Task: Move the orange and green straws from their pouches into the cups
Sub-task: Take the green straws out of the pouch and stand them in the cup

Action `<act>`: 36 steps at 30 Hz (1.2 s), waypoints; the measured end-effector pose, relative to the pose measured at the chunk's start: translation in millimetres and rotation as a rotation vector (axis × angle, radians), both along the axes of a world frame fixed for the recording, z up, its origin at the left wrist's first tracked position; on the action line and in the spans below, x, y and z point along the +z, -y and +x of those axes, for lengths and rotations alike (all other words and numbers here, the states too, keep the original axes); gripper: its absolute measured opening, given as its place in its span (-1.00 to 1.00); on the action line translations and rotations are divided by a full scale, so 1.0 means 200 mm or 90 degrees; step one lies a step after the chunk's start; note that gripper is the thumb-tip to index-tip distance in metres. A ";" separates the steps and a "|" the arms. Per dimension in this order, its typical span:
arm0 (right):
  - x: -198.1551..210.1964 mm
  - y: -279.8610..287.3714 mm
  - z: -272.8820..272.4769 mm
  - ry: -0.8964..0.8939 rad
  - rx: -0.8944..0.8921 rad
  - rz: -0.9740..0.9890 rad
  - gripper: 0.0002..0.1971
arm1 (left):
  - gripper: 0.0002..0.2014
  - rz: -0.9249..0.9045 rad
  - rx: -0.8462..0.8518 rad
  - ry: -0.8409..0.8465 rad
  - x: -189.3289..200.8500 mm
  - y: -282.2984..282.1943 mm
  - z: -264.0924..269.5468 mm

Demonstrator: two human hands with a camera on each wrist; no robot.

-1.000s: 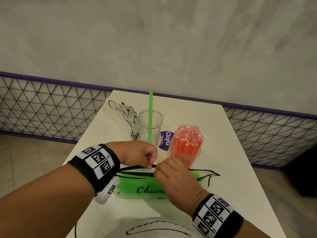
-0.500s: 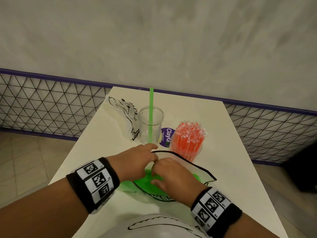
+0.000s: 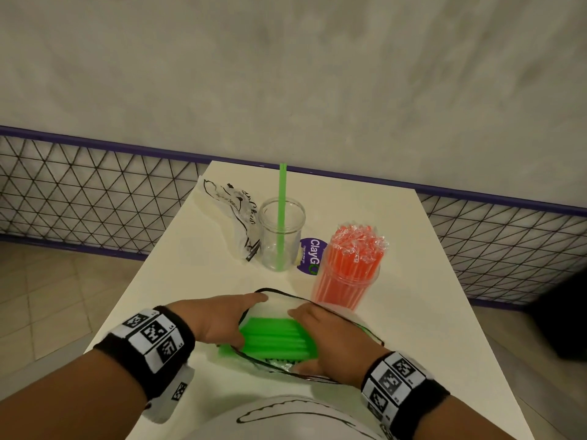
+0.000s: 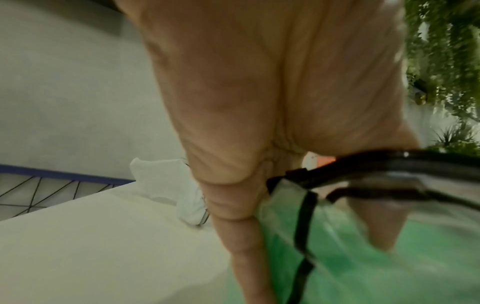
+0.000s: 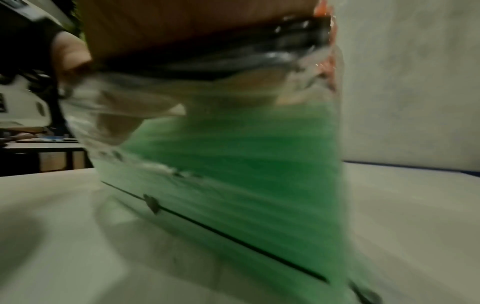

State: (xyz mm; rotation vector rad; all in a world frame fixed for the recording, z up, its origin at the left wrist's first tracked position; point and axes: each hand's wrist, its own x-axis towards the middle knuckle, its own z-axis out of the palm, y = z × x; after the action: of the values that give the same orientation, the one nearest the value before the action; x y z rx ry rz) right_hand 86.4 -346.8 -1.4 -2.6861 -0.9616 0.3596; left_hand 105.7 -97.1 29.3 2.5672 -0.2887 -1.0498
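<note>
A clear pouch [image 3: 279,304] with black trim lies at the table's near edge, its mouth pulled wide over a bundle of green straws [image 3: 276,339]. My left hand [image 3: 228,315] holds the left side of the rim, one finger inside and one outside in the left wrist view [image 4: 259,102]. My right hand [image 3: 327,335] grips the right side, fingers inside over the straws, thumb outside. Behind stand a clear cup [image 3: 281,246] with a single green straw [image 3: 282,198] and a second cup [image 3: 346,287] packed with orange straws [image 3: 355,249]. The right wrist view is blurred; the pouch [image 5: 233,185] fills it.
An empty crumpled pouch [image 3: 235,211] lies left of the clear cup. A purple sticker [image 3: 310,257] sits between the cups. The white table [image 3: 413,312] ends at a purple-railed mesh fence [image 3: 95,198] and a grey wall. Floor drops off on both sides.
The pouch was zipped a second ago, both hands pinching at its top. Its mouth has since been pulled open, and the hands have moved apart into the opening.
</note>
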 end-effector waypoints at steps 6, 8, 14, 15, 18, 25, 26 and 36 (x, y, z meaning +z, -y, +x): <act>0.08 -0.22 0.01 0.081 0.102 -0.055 -0.53 | -0.16 -0.073 0.038 -0.031 0.02 0.04 0.00; 0.07 -0.28 0.00 0.093 0.116 -0.092 -0.62 | -0.20 -0.082 0.037 -0.038 0.03 0.05 0.00; 0.06 -0.30 -0.02 0.085 0.096 -0.133 -0.63 | -0.19 -0.045 0.039 -0.045 0.03 0.03 0.01; 0.06 -0.29 -0.01 0.078 0.086 -0.127 -0.65 | -0.18 -0.045 0.043 -0.047 0.03 0.03 0.01; 0.06 -0.27 -0.01 0.066 0.064 -0.097 -0.71 | -0.18 -0.052 0.048 -0.067 0.04 0.02 0.01; 0.03 -0.24 0.01 0.051 0.044 -0.106 -0.83 | -0.20 -0.106 0.076 -0.137 0.04 -0.01 0.04; 0.04 -0.23 0.01 0.053 0.037 -0.104 -0.82 | -0.19 -0.108 0.073 -0.140 0.04 -0.01 0.04; 0.06 -0.21 0.04 -0.026 -0.002 -0.015 -0.76 | -0.30 -0.098 0.047 -0.098 0.02 -0.02 0.05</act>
State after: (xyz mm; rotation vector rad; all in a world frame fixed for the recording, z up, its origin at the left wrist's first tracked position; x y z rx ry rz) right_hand 94.9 -305.0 10.4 -2.6909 -0.9472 0.4258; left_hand 115.8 -93.5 32.3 2.3287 -0.2230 -1.1428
